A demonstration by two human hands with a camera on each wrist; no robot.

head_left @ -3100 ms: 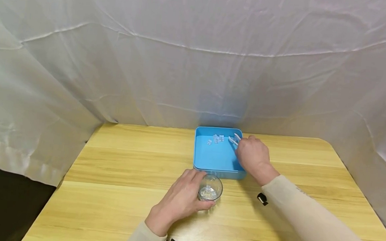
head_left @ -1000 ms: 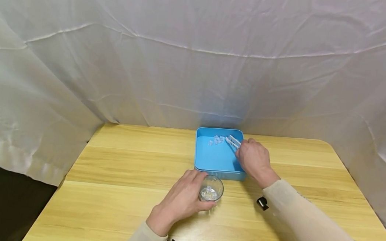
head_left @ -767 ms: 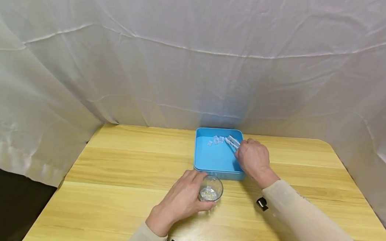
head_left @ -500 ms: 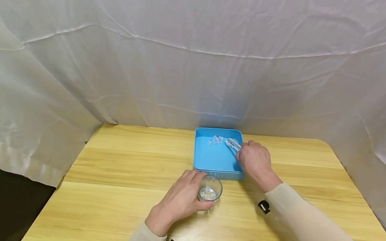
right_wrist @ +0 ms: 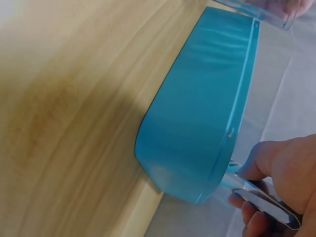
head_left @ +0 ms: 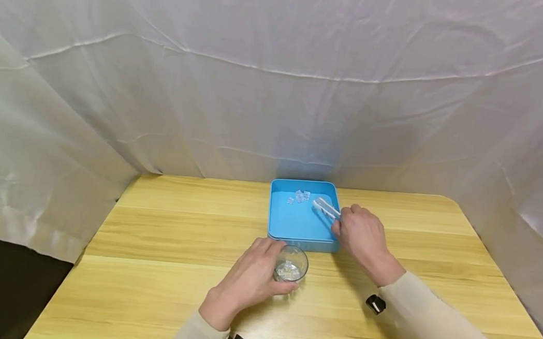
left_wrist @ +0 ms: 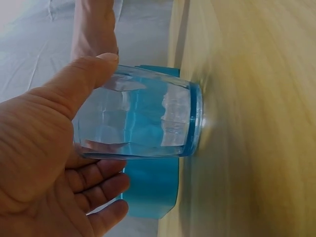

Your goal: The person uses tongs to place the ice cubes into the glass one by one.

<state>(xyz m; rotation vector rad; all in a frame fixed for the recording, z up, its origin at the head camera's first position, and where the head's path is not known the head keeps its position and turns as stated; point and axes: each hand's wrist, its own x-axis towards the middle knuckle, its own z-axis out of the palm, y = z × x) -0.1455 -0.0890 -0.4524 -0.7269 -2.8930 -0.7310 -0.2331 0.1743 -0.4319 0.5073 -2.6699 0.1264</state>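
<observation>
In the head view my left hand (head_left: 247, 277) grips a clear drinking glass (head_left: 291, 264) from its left side, thumb and fingers around it. Several clear pieces lie at the bottom of the glass. My right hand (head_left: 363, 237) holds a pair of tongs (head_left: 327, 208), whose pale tips reach into the blue tray (head_left: 296, 228). Near the back of that tray sits a small cluster of clear, ice-like cubes (head_left: 300, 196). Whether a cube is between the tips cannot be told. The right wrist view shows the metal tongs (right_wrist: 266, 205) pinched beyond the tray's wall.
The tray stands at the back of the wooden table (head_left: 165, 235), just behind the glass. A pale hanging cloth (head_left: 238, 105) encloses the table's back and sides. Black devices (head_left: 375, 304) are strapped at the wrists.
My right hand has drawn the tongs back slightly toward me inside the tray, and their arms have come closer together. The left hand stays on the glass.
</observation>
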